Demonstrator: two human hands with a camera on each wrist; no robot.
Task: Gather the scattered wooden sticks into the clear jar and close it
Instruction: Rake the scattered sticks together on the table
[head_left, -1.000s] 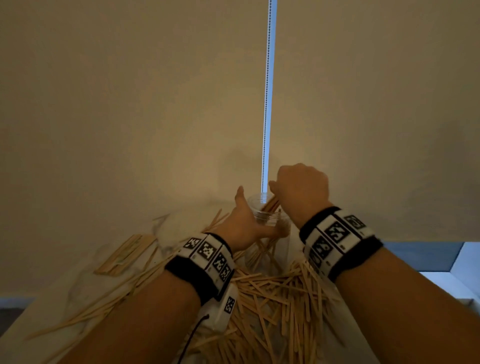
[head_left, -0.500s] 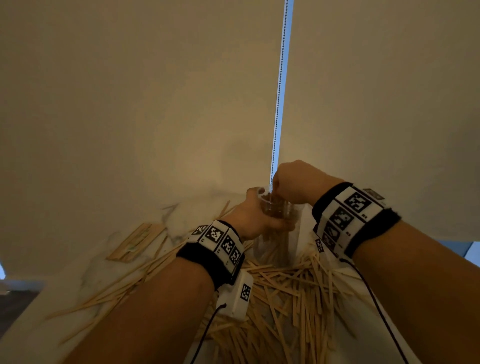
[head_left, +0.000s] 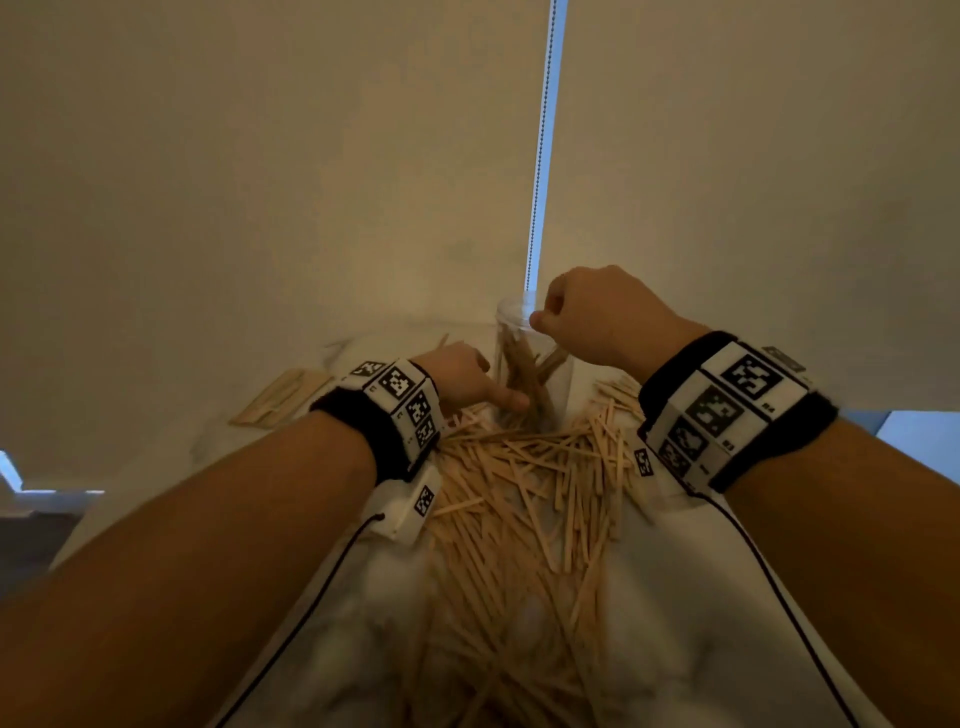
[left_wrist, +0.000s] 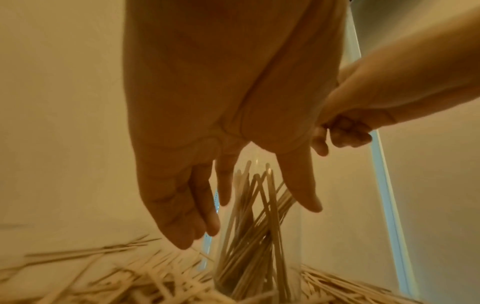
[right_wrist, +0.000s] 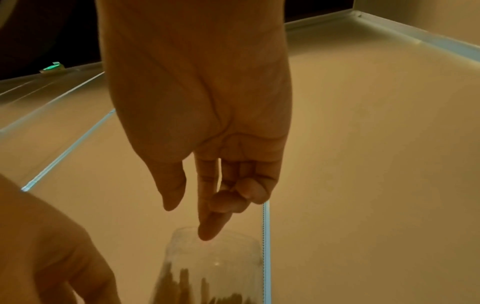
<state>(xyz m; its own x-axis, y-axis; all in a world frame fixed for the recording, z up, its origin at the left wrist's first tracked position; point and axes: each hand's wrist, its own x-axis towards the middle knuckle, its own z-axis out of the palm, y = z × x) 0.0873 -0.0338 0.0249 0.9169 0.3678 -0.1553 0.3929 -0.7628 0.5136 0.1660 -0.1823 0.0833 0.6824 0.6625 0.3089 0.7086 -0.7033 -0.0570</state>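
The clear jar (head_left: 535, 364) stands upright at the back of the white table, with several wooden sticks (left_wrist: 254, 205) leaning inside it. My left hand (head_left: 483, 384) is at the jar's lower left with straight fingers, its thumb lying across the front of the glass. In the left wrist view the jar (left_wrist: 259, 236) shows between thumb and fingers of that hand (left_wrist: 267, 203). My right hand (head_left: 571, 312) hovers over the rim and holds nothing. Its index finger (right_wrist: 207, 226) points down into the jar's mouth (right_wrist: 213, 257). A big pile of loose sticks (head_left: 519, 493) lies in front of the jar.
A flat bundle of wider sticks (head_left: 280, 397) lies at the back left. Roller blinds with a bead chain (head_left: 540, 156) hang right behind the jar. Bare table (head_left: 701, 597) shows at the right, and the table's left edge (head_left: 78, 545) drops to a dark floor.
The sticks that my right hand held at the jar's mouth now lie inside the jar. My left hand has slid from the rim down the jar's side and loosened.
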